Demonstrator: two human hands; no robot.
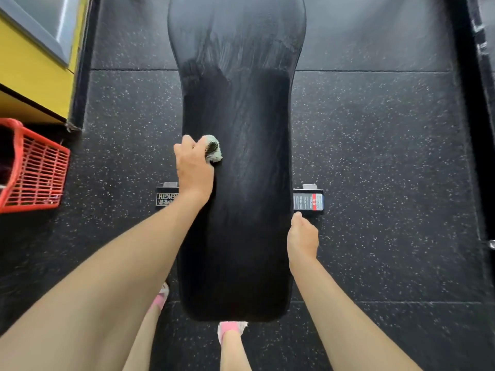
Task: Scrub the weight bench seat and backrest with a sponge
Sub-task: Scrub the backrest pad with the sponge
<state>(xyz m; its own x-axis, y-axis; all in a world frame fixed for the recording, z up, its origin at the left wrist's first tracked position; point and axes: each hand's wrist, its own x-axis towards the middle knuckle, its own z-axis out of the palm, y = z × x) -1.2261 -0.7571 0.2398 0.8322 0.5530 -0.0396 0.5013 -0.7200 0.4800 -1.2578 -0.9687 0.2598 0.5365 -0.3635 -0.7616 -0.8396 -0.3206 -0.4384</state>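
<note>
The speckled rubber floor (388, 156) carries the long black bench pad (241, 236), wet-streaked at its far end. A red basket (37, 170) stands left. The outstretched left hand (194, 167) grips the sponge (214, 151) against the pad's left edge. The right hand (302, 242) rests at the right edge with its fingers hidden, so its grip is unclear.

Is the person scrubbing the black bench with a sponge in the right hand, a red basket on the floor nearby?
Wrong hand: the head view shows the left hand holding the sponge on the black bench; the right hand sits at the bench's edge. The red basket is indeed on the floor nearby.
</note>
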